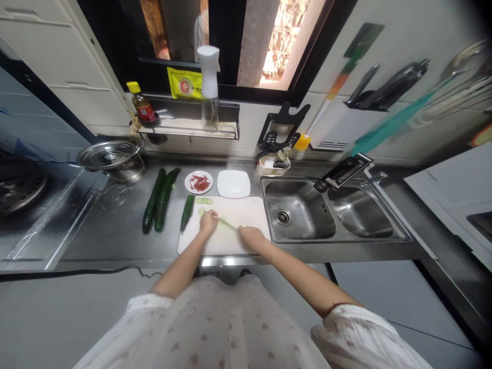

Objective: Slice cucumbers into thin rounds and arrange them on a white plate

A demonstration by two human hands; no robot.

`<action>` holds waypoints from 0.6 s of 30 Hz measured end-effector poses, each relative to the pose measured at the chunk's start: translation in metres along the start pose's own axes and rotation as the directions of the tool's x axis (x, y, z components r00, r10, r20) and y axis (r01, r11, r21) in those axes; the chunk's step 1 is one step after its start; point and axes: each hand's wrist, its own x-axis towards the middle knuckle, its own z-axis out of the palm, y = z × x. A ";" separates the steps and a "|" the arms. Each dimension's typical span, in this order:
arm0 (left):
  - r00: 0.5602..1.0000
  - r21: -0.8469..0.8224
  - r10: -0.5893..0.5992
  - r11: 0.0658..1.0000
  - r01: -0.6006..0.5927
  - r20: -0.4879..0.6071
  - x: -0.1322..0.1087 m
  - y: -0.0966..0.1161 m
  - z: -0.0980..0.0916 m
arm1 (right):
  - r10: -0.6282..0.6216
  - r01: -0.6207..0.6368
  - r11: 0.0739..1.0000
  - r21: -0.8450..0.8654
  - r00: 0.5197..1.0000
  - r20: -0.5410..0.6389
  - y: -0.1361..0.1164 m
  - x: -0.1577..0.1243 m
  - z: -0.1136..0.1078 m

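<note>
A white cutting board (246, 210) lies on the steel counter in front of me. My left hand (208, 221) is closed over a piece of cucumber on the board. My right hand (251, 236) is wrapped round the handle of a knife (227, 223) whose blade points left toward the left hand. Several thin cucumber slices (203, 201) lie at the board's far left corner. A cut cucumber half (187, 212) rests along the board's left edge.
Two whole cucumbers (158, 199) lie left of the board. Behind it stand a small plate of red bits (199, 182) and a white square plate (233, 183). A double sink (330, 212) is at the right, a steel pot (111, 159) at the back left.
</note>
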 end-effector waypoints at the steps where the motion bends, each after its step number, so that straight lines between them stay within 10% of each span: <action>1: 1.000 0.004 -0.001 1.000 0.001 0.001 0.000 0.000 0.000 | -0.003 0.003 1.000 0.003 1.000 0.002 0.000 0.000 -0.001; 18: 0.990 -0.016 0.114 0.993 -0.116 -0.088 -0.018 -0.005 0.011 | 0.027 -0.027 0.993 0.114 1.000 0.007 0.004 -0.023 0.021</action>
